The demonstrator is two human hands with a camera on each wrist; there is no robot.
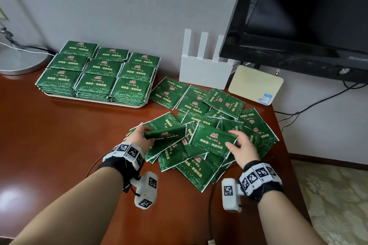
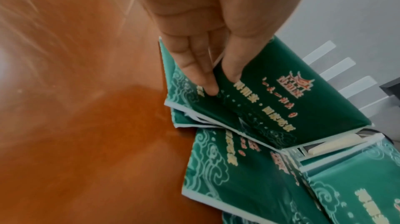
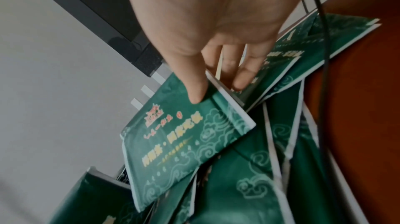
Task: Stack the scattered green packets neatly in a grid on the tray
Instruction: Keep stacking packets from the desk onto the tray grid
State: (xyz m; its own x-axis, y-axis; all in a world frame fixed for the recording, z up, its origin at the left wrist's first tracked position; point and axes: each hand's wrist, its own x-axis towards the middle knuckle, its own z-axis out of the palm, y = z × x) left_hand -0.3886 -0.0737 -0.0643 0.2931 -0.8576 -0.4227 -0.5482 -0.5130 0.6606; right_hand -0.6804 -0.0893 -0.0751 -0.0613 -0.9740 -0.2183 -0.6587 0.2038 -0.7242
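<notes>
Several green packets (image 1: 201, 145) lie scattered in a loose heap on the right of the brown table. My left hand (image 1: 142, 137) pinches one packet (image 1: 166, 134) lifted off the heap's left side; in the left wrist view thumb and fingers (image 2: 201, 73) clamp that packet (image 2: 281, 101). My right hand (image 1: 240, 145) grips another packet (image 1: 212, 139) by its right edge, thumb (image 3: 194, 91) on its face (image 3: 179, 142). The white tray (image 1: 95, 100) at the back left carries neat three-by-three stacks of packets (image 1: 99, 69).
A white router (image 1: 205, 69) and a cream box (image 1: 255, 83) stand against the wall behind the heap. A black TV (image 1: 302, 16) hangs over the back right. A lamp base (image 1: 18, 61) sits far left. The table edge (image 1: 288, 145) runs close to the heap's right side.
</notes>
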